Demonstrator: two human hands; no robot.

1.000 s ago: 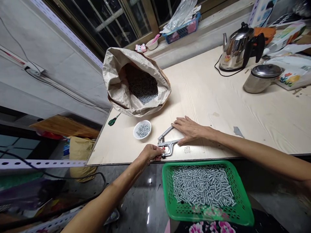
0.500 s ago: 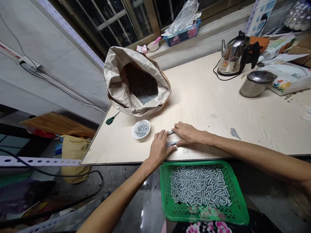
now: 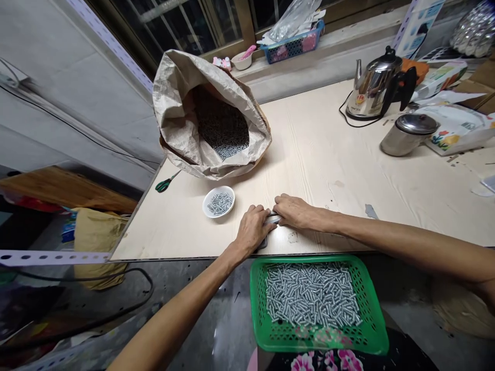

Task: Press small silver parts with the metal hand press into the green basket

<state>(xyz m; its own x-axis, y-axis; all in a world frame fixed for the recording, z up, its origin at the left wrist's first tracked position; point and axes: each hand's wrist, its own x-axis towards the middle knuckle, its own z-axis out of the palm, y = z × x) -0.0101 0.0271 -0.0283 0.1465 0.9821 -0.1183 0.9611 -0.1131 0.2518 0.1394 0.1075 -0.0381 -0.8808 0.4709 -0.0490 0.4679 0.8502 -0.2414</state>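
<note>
My left hand (image 3: 252, 230) lies palm down over a metal hand press tool (image 3: 273, 219) near the front edge of the pale wooden table (image 3: 348, 170), fingers curled over it. My right hand (image 3: 293, 211) presses on the same tool from the right, its fingers closed on the handle. Only a sliver of the tool shows between the hands. A small white bowl (image 3: 218, 201) of little metal parts stands just left of my hands. Below the table edge, a green basket (image 3: 319, 304) holds many small metal pieces.
An open paper sack (image 3: 204, 113) of small metal parts stands at the table's back left, green scissors (image 3: 165, 183) beside it. A steel kettle (image 3: 377, 85), a lidded steel pot (image 3: 410, 132) and printed bags sit at the far right. A blue basket (image 3: 292, 46) rests on the windowsill.
My left hand has left the tool's front end and now covers the tool. The tool's handles, open a second ago, are pressed together under both hands. The view has shifted slightly left.
</note>
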